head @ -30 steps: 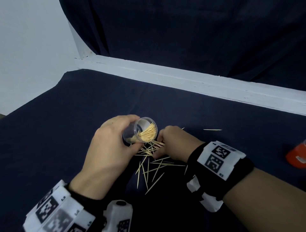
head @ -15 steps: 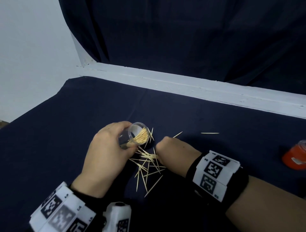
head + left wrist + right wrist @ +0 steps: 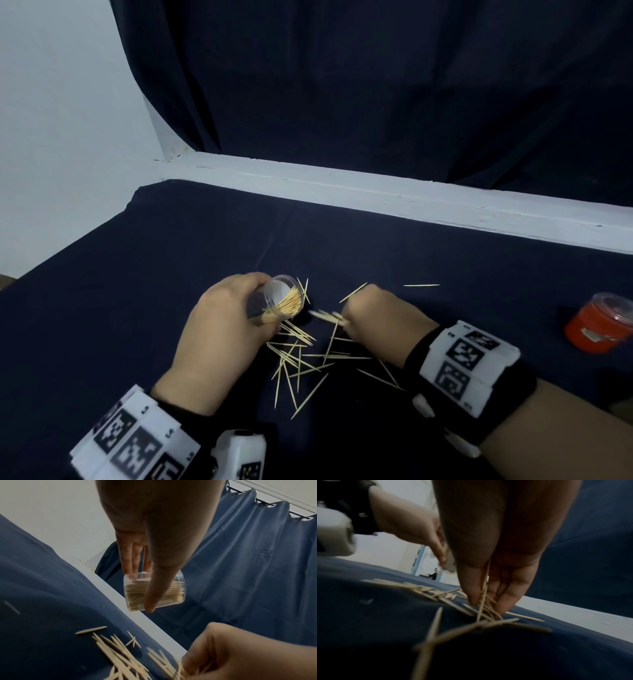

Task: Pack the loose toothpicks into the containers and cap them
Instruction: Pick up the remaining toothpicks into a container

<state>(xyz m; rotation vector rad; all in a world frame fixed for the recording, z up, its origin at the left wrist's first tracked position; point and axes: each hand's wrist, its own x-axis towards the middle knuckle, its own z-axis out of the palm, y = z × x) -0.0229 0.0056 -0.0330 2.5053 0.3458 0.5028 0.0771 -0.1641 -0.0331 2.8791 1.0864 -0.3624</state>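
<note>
Container (image 3: 281, 301) tipped lower in left hand (image 3: 219, 329) than before; right hand (image 3: 376, 318) gathers toothpicks (image 3: 298, 356).

Light: dim, cool, even; soft shadows.
Blur: right hand (image 3: 376, 318) motion-smeared; near toothpicks (image 3: 433, 635) defocused.
Edges: wide-angle bowing.

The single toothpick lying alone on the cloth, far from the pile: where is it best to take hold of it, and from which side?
Pinch the lone toothpick near its middle, coming straight down from above with thumb and forefinger. It lies flat on the dark cloth, crosswise in the head view, thin with pointed ends, so a side approach would likely only push it. The right hand is nearer, but now pinches toothpicks at the pile.
</note>
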